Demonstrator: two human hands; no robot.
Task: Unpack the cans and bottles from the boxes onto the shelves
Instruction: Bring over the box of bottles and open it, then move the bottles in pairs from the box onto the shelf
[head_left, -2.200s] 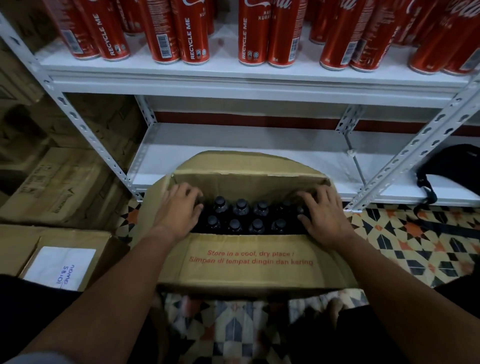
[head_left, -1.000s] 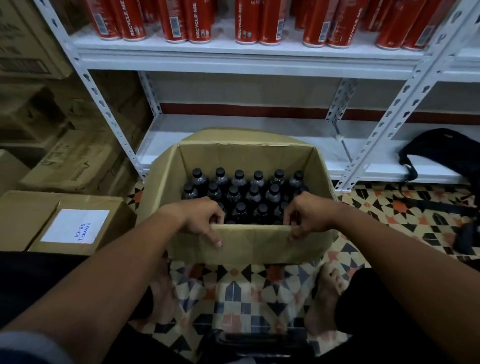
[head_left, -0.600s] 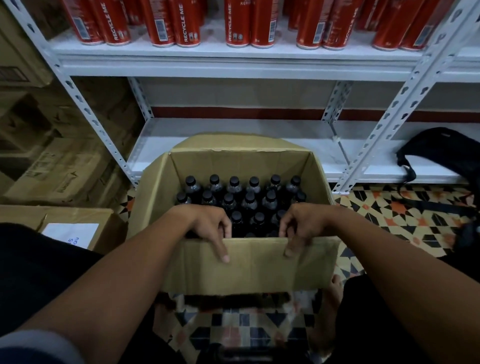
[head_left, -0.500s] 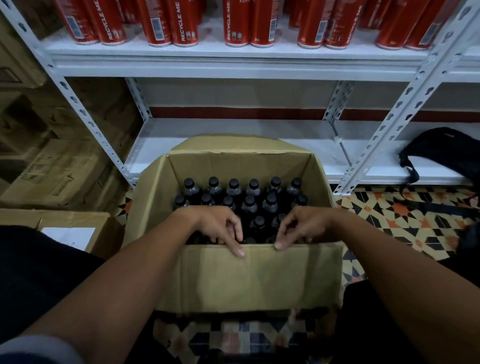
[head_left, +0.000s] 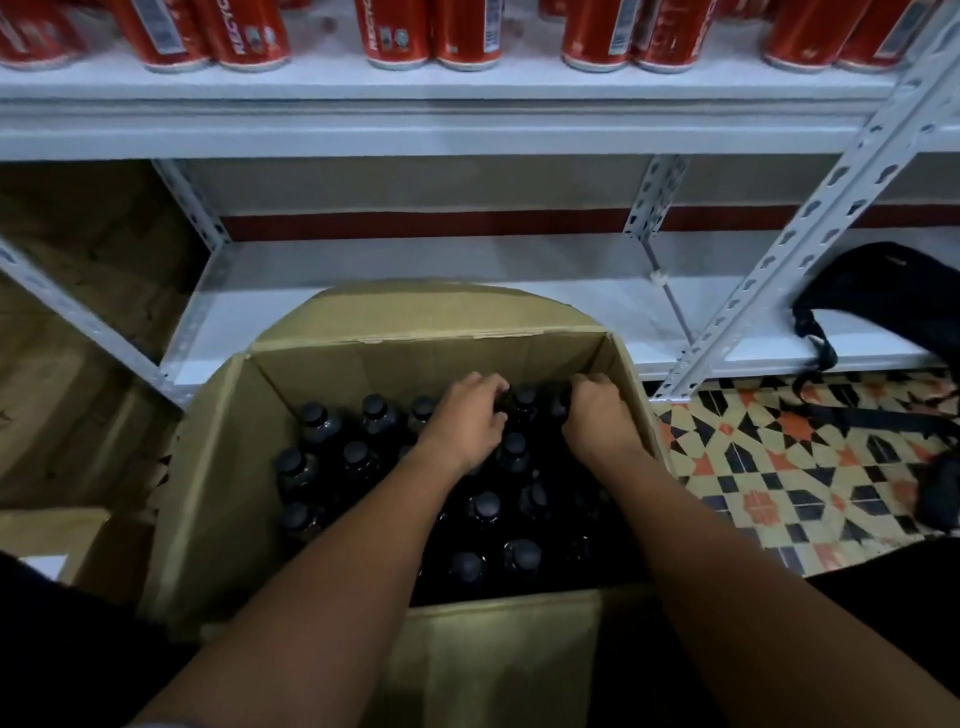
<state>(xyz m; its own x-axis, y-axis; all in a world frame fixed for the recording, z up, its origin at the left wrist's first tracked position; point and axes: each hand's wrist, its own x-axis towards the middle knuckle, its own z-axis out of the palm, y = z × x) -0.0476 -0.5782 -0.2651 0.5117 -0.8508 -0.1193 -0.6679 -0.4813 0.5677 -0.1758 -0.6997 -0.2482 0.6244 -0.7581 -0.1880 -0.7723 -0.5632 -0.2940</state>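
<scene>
brown cardboard box (head_left: 218, 493), 6 o'clock. inside: black bottles (head_left: 358, 462), dark grey caps. red cans (head_left: 249, 31) with white lettering, 12 o'clock, on white shelves (head_left: 467, 130). floor (head_left: 779, 467), 3 o'clock: geometric tiles, cream, black, orange. black bag (head_left: 893, 296).

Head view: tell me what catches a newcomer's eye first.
Two bare forearms reach into an open cardboard box on the floor, packed with dark bottles. The left hand and right hand curl over caps in the far row. Above, red cans line the upper shelf.
</scene>
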